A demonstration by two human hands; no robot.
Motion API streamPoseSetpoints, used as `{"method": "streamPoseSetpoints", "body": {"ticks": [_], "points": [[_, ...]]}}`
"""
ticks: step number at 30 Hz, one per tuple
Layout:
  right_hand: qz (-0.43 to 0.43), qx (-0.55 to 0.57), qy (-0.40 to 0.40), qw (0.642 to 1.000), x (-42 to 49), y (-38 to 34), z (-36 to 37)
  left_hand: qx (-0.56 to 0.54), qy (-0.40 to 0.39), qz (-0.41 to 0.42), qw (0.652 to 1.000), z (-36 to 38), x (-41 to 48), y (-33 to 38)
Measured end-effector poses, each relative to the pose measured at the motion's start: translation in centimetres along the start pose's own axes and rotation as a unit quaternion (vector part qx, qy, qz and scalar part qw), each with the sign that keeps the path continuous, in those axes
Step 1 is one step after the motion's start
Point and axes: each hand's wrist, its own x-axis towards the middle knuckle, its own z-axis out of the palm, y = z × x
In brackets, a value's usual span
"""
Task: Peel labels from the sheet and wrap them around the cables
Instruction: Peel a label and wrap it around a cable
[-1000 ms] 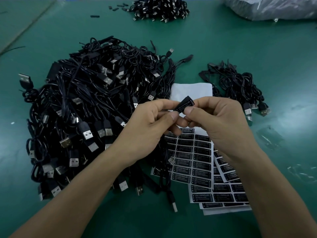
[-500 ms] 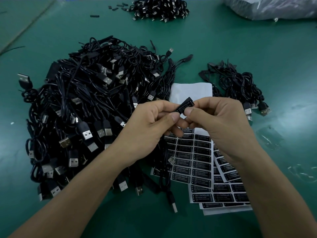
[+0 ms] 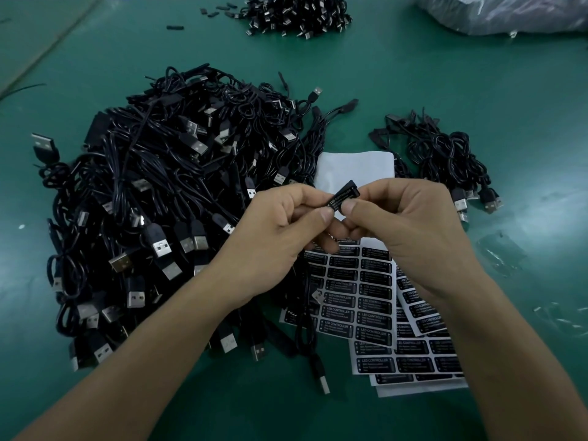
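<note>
so from my end: left hand (image 3: 270, 237) and right hand (image 3: 413, 230) both have their fingers pinching one black label (image 3: 344, 197) between them, held up over the label sheets (image 3: 359, 297). big cable pile (image 3: 165, 202) sits just left on the green tabletop (image 3: 445, 90), smaller bunch (image 3: 445, 160) off right

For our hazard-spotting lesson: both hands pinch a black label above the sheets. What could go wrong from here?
The label, pinched by the left hand and right hand, might crease or stick to a fingertip.
Cables from the large pile lie across the label sheets and might snag them.
</note>
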Motion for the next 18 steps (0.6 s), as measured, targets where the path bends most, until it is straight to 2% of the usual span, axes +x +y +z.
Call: {"method": "streamPoseSetpoints", "body": {"ticks": [18], "points": [[0.012, -0.017, -0.005, 1.000, -0.07, -0.06, 0.08, 0.010, 0.008, -0.006, 1.000, 0.03, 0.07, -0.09]]}}
